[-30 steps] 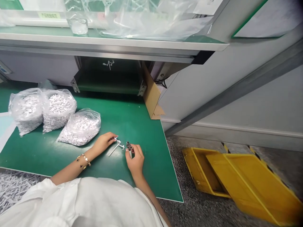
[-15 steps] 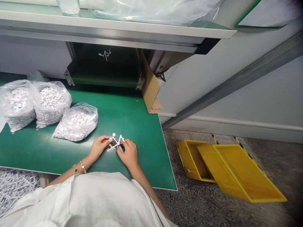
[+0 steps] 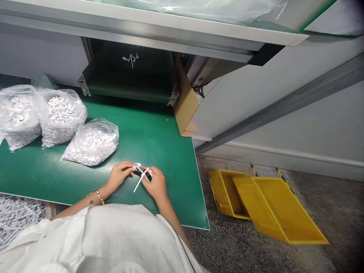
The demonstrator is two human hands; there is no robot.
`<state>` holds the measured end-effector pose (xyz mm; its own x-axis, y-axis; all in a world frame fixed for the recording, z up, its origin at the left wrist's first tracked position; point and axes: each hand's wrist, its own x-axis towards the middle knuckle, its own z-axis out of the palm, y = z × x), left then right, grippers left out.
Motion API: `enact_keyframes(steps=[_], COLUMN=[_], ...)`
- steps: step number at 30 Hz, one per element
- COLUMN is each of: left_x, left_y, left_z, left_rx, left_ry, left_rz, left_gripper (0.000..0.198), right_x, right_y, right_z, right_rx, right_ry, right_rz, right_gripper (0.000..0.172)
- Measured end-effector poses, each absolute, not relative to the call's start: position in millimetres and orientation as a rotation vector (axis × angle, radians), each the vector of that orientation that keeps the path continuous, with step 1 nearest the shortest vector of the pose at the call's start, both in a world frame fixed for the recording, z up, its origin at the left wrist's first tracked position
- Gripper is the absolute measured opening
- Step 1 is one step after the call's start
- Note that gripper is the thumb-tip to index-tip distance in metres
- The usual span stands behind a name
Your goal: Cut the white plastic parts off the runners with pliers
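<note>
Over the front part of the green table, both hands hold one small white plastic assembly (image 3: 138,182), made of a long stick with short branching arms and a round disc at one tip. My left hand (image 3: 119,177) pinches the disc end between thumb and fingers. On the other side, my right hand (image 3: 156,184) is closed round the branching middle, its fingertips partly hiding the joint. The long stick points down toward my body. A similar white assembly (image 3: 131,60) lies on the dark conveyor belt (image 3: 127,81) at the back.
Clear plastic bags of small white parts (image 3: 64,113) stand at the left, with a bag of white discs (image 3: 95,142) nearest. A cardboard piece (image 3: 184,106) stands beside the conveyor. A metal-edged shelf (image 3: 170,40) overhangs the back. Yellow bins (image 3: 280,208) lie on the floor at right.
The white assembly has turned in my hands, so its long stick points more steeply toward my body. My hands stay in nearly the same place, while the camera view has shifted slightly.
</note>
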<state>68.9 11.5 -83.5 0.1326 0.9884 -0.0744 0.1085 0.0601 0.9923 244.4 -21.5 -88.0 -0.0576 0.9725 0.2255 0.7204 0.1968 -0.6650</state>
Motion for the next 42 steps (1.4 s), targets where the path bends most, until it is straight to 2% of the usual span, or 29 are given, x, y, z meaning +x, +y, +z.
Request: enact_keyframes(steps=[18, 33, 42], left_x=[63.8, 66.5, 66.2], left_y=[10.3, 10.5, 11.5], left_z=[-87.6, -83.2, -86.4], left_rx=[1.469, 1.440, 1.363], left_ry=[1.160, 1.171, 1.252], left_rz=[1.018, 1.031, 1.050], left_gripper=[0.017, 0.017, 0.017], right_x=[256.3, 251.1, 249.1], right_y=[-16.5, -24.1, -23.0], right_z=[-83.7, -85.9, -88.5], right_rx=[-1.488, -1.606, -1.639], right_ry=[-1.914, -1.839, -1.783], right_rz=[0.664, 0.458, 0.372], right_gripper=[0.028, 0.017, 0.017])
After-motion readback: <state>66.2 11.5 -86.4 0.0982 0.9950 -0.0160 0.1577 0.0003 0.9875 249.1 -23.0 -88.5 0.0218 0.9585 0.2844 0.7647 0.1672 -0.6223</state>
